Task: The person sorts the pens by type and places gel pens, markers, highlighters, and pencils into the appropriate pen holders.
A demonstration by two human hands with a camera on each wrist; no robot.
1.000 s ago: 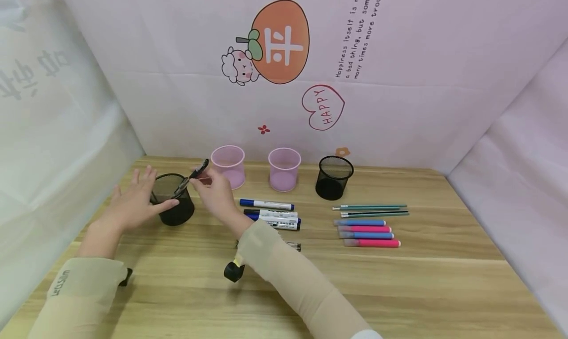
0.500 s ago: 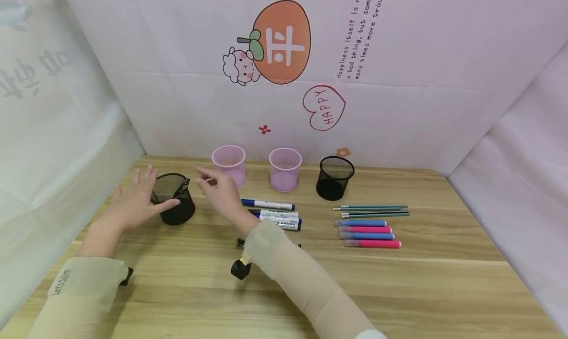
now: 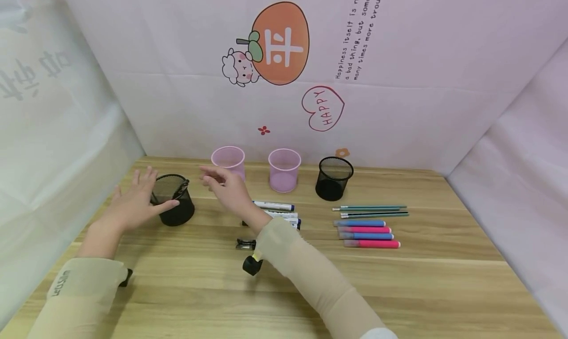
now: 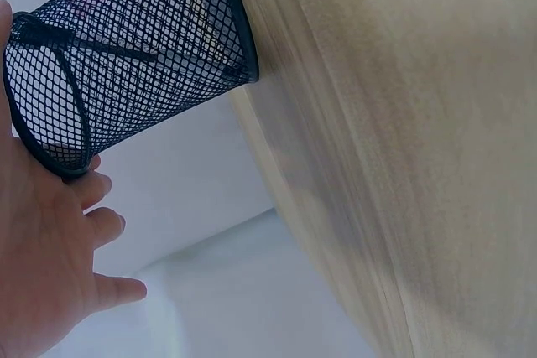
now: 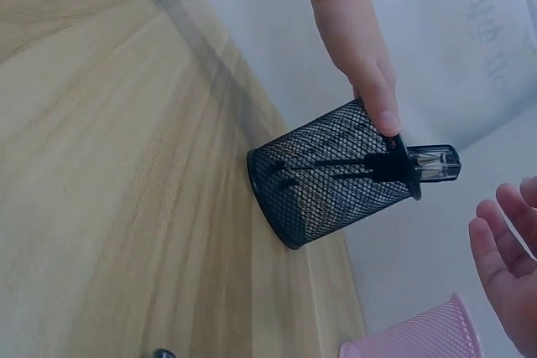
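Note:
My left hand (image 3: 128, 206) rests against a black mesh pen cup (image 3: 179, 213), its fingers spread along the far left side and its thumb lying across the front near the rim. In the right wrist view, the clear end of a slim black object (image 5: 436, 163) sticks out of the cup, and thin dark rods show through the mesh. My right hand (image 3: 228, 188) hangs to the right of this cup with relaxed fingers and nothing in them. In the head view it overlaps a pink mesh cup (image 3: 228, 156). Below its wrist lies another slim black object (image 3: 245, 244), partly covered by the sleeve.
A second pink cup (image 3: 284, 174) and another black mesh cup (image 3: 334, 181) stand along the back. Whiteboard markers (image 3: 275, 206) lie mid-table, partly behind the right forearm. Farther right are green pencils (image 3: 372, 208) and several blue and pink pens (image 3: 368, 229).
The slim black object has left my right hand and now leans inside the black cup. My right hand has drawn back to the right; my left hand has stayed at the cup.

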